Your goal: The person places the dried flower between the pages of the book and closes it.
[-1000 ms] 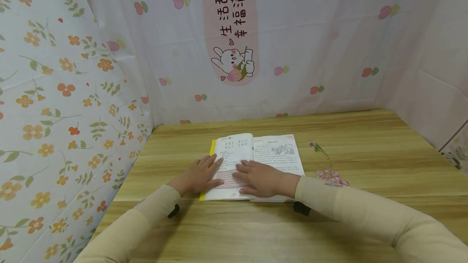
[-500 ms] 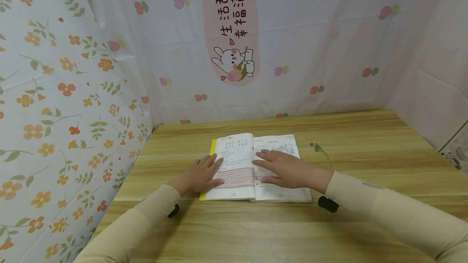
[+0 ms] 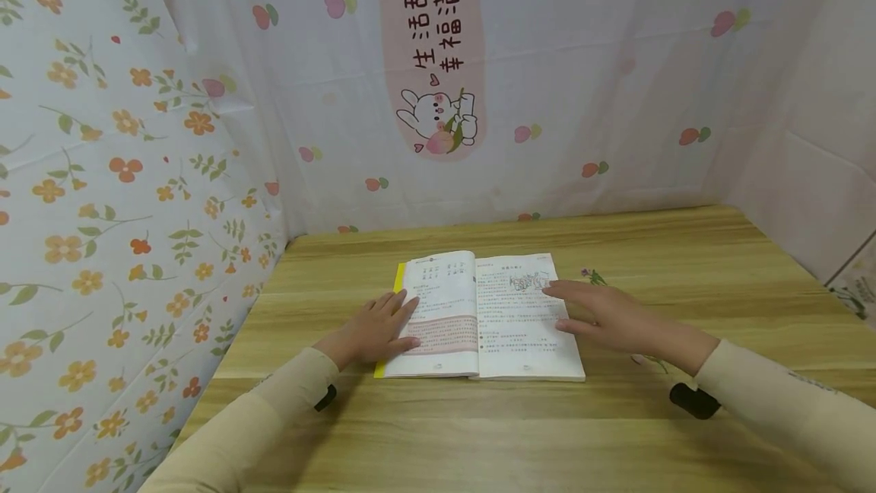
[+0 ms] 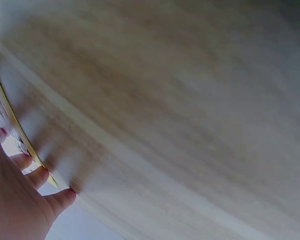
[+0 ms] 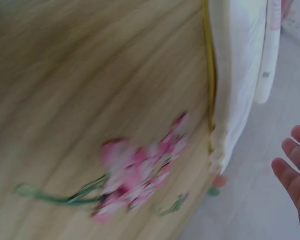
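Note:
An open book point(image 3: 441, 295) with yellow cover edges lies on the wooden table. My left hand point(image 3: 372, 329) rests with spread fingers on the left page's outer edge; in the left wrist view its fingers point(image 4: 37, 177) lie along the yellow edge. Over the right page's outer edge hovers my right hand point(image 3: 616, 318), fingers extended and holding nothing. Below that hand, a pink flower spray point(image 5: 140, 175) with a green stem lies on the table, mostly hidden by the hand in the head view. A small purple flower point(image 3: 594, 276) lies just beyond it.
The wooden table point(image 3: 438, 432) reaches back to a printed cloth point(image 3: 582, 97) hung behind it. Flower-patterned cloth point(image 3: 123, 211) hangs on the left side. A black wrist device point(image 3: 693, 400) sits under the right sleeve.
My right hand has lifted off the book's middle and moved right across the right page, past its outer edge, covering the pink flower spray. My left hand stays in place.

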### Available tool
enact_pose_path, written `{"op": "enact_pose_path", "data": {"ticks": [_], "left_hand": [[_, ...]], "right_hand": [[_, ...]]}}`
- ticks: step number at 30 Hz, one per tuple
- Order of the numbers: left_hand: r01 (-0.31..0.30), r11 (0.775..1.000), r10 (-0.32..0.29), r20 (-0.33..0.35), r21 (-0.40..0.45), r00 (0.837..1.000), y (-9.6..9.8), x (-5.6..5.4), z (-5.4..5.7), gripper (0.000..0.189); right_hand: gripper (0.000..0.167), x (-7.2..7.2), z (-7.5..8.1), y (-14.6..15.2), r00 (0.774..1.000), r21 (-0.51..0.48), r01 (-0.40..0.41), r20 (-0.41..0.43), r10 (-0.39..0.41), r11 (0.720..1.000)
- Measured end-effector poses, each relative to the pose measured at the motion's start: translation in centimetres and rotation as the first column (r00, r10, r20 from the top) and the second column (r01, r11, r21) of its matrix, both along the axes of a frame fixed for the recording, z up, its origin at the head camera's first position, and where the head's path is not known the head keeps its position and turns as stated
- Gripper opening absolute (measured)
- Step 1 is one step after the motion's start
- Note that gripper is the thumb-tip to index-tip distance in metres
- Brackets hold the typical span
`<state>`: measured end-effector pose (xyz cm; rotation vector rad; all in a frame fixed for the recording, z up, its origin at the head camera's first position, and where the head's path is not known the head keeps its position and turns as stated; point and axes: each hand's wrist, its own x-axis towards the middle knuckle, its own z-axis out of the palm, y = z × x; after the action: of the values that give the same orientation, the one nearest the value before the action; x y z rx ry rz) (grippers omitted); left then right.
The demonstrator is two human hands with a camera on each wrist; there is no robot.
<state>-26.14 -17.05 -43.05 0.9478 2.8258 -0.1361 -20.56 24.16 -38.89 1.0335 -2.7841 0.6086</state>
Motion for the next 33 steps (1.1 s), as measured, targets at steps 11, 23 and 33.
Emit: {"op": "enact_pose_path", "data": {"ticks": [11,23,33], "left_hand": [[0.007,1.0,-0.007,-0.005,0.004,1.0,0.1,0.2,0.1,0.082],[0.004,1.0,-0.004,-0.011,0.005,1.0,0.1,0.1,0.1,0.082],[0.008,1.0,-0.009,-0.027,-0.007,1.0,0.0,0.1,-0.1,0.082]], "right_hand": [[0.045,2.2,-1.4,5.9,0.967,-0.228,0.239,0.142,-0.21,0.944],[0.044,3.7,-3.9,9.0,0.878,-0.226,0.468,0.229,-0.42,0.854],[0.041,4.2,-5.1,9.5,0.859,-0.147,0.498,0.223,-0.462,0.855]]}}
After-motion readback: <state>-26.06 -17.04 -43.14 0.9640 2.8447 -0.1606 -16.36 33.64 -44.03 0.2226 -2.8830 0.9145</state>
